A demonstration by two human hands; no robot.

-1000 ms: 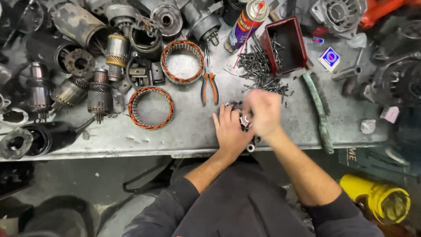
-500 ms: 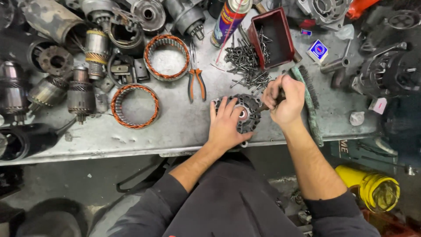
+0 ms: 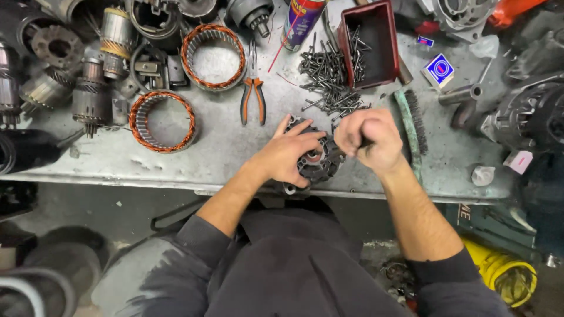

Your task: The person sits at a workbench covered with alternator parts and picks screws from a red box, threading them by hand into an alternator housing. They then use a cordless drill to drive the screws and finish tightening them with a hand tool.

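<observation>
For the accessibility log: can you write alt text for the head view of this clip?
Seen from above, a person's left hand presses on a round dark metal motor part at a grey workbench's edge, while the right hand is fisted beside it. Orange-handled pliers, copper-wound rings, loose screws and a red tray lie beyond.

left hand (image 3: 289,157) presses a dark round motor part (image 3: 317,161); right hand (image 3: 369,138) fisted just beside it.

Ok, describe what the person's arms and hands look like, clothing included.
Both hands are bare: no gloves, rings or watch show on the left hand or the right hand. The forearms are bare too, with dark grey sleeves pushed up to about the elbows, matching the dark grey top.
</observation>
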